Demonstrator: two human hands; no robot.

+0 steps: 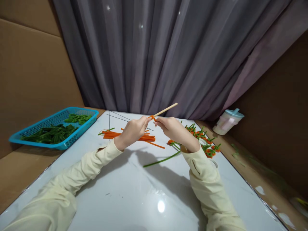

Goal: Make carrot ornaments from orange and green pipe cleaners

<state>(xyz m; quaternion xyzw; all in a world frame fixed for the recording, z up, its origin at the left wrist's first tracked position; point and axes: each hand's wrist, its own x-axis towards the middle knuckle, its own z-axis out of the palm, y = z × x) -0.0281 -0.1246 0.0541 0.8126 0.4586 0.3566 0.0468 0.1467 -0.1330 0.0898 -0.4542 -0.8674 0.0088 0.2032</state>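
Note:
Both my hands are raised over the far half of the table. My left hand (135,129) is closed around the lower end of a thin wooden stick (166,109), which slants up to the right. An orange pipe cleaner (152,117) is looped round the stick between my hands. The fingers of my right hand (172,127) pinch that pipe cleaner just beside the stick. Below my left hand lies a bundle of orange pipe cleaners (146,138). A single green pipe cleaner (161,160) runs along the table below my right hand.
Several orange pipe-cleaner flowers with green stems (210,152) lie at the right, partly behind my right arm. On the left is a blue basket (64,145) with green pieces. Thin dark wires (117,116) rest at the back. A lidded cup (227,122) stands far right.

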